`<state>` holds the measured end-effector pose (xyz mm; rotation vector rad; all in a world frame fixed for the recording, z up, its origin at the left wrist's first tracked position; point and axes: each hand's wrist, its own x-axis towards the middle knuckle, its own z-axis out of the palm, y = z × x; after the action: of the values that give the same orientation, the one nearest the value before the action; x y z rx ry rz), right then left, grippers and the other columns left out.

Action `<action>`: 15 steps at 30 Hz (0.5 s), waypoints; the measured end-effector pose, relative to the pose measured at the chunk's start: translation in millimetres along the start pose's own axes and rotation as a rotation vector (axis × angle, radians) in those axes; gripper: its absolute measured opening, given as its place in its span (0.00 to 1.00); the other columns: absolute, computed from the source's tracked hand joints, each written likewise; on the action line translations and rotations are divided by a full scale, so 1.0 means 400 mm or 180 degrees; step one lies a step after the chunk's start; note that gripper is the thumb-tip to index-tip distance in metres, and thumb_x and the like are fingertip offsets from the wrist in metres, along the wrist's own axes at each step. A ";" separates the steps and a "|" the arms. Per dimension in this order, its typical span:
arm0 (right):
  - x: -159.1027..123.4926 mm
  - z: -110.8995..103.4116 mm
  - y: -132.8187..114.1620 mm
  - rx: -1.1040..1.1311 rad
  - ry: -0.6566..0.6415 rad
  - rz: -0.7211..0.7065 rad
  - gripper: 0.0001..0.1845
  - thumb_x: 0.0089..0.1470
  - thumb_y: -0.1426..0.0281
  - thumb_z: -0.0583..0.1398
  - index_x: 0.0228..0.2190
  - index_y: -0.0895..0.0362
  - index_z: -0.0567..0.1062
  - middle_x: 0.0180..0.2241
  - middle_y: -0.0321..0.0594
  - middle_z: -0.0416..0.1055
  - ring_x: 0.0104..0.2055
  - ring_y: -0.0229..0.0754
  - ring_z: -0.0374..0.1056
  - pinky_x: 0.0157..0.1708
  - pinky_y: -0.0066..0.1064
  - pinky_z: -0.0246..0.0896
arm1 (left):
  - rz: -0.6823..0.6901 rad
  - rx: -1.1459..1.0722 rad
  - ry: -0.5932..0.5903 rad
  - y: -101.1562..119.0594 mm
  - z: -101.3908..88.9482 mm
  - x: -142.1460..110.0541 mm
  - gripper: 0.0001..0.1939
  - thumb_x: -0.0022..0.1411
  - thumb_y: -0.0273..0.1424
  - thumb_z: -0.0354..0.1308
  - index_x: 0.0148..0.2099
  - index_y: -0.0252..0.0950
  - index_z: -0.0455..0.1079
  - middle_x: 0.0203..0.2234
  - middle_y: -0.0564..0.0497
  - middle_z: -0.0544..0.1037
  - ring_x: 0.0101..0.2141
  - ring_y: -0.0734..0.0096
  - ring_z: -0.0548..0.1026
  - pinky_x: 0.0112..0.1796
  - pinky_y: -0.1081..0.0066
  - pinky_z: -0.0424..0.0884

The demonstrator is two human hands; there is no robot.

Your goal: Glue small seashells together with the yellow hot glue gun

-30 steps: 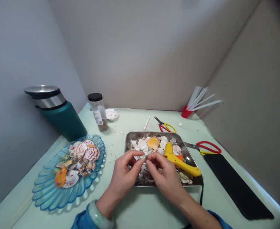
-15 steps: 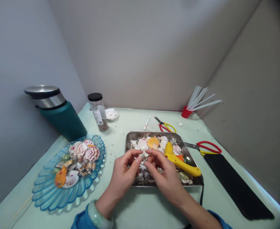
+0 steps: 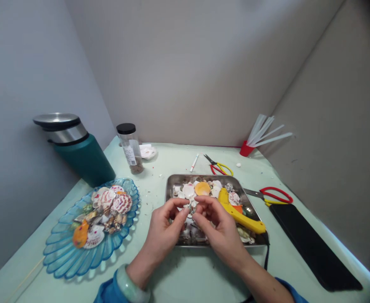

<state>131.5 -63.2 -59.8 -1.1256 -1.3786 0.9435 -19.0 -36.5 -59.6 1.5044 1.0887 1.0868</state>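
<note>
A small whitish-green piece, seemingly a cluster of tiny shells, is pinched between the thumb and index finger of my left hand. On its other side is my right hand, with thumb and index finger curved and apart, the fingertips close to the piece. Both hands are above the near part of a metal tray full of shells. An orange-yellow scallop shell lies just beyond my fingers. Resting across the tray's right side is a yellow hot glue gun, its black cord running off the near right corner.
On the left, a blue scalloped plate holds shells, with a teal bottle behind. A lidded jar, marker, small scissors and red cup of glue sticks stand farther back. Larger scissors and a black phone are right.
My right fingertips have drawn slightly to the right and apart from the small piece. My left hand stays nearly still with it.
</note>
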 end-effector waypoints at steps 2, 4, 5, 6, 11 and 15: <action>-0.001 -0.006 -0.002 0.0264 0.0037 0.0044 0.11 0.57 0.66 0.58 0.42 0.54 0.68 0.31 0.37 0.67 0.31 0.38 0.65 0.32 0.29 0.64 | -0.0029 -0.0026 0.0019 0.000 0.000 0.000 0.12 0.61 0.37 0.56 0.42 0.35 0.72 0.19 0.55 0.70 0.20 0.76 0.68 0.22 0.77 0.63; -0.001 -0.013 -0.002 0.0517 0.0064 0.0029 0.11 0.57 0.64 0.58 0.41 0.54 0.68 0.32 0.38 0.67 0.33 0.40 0.66 0.35 0.31 0.65 | -0.0038 -0.0043 0.0017 -0.002 0.000 0.000 0.12 0.61 0.37 0.57 0.42 0.35 0.71 0.19 0.56 0.70 0.19 0.76 0.68 0.22 0.78 0.63; 0.000 -0.016 -0.001 0.0644 0.0069 -0.0002 0.11 0.57 0.64 0.58 0.41 0.54 0.68 0.32 0.38 0.67 0.34 0.41 0.66 0.36 0.32 0.65 | -0.0037 -0.0044 0.0016 -0.004 0.000 0.000 0.12 0.61 0.37 0.56 0.42 0.35 0.71 0.19 0.56 0.70 0.19 0.76 0.68 0.22 0.78 0.63; 0.001 -0.018 0.000 0.0783 0.0076 -0.0043 0.10 0.57 0.64 0.59 0.41 0.53 0.68 0.32 0.38 0.67 0.35 0.41 0.67 0.38 0.34 0.65 | -0.0032 -0.0038 0.0014 -0.005 0.000 0.001 0.12 0.61 0.37 0.56 0.42 0.35 0.71 0.19 0.56 0.70 0.20 0.76 0.68 0.23 0.78 0.63; 0.017 -0.026 -0.005 0.1657 0.0006 -0.0108 0.09 0.56 0.64 0.59 0.40 0.52 0.69 0.32 0.37 0.64 0.35 0.41 0.64 0.46 0.41 0.63 | -0.0036 -0.0015 0.0012 -0.006 0.001 0.001 0.12 0.61 0.37 0.56 0.43 0.35 0.71 0.19 0.56 0.69 0.20 0.76 0.68 0.23 0.77 0.63; 0.025 -0.031 -0.014 0.1986 -0.0092 0.0165 0.10 0.55 0.63 0.59 0.40 0.51 0.69 0.32 0.36 0.61 0.33 0.40 0.62 0.45 0.42 0.64 | -0.0022 0.0006 0.0014 -0.003 0.000 0.002 0.12 0.61 0.37 0.56 0.43 0.35 0.71 0.18 0.57 0.68 0.19 0.77 0.68 0.23 0.78 0.63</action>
<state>143.4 -55.4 -50.6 -0.6732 -0.9699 1.3131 -19.1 -35.7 -60.6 1.4993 1.0975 1.0850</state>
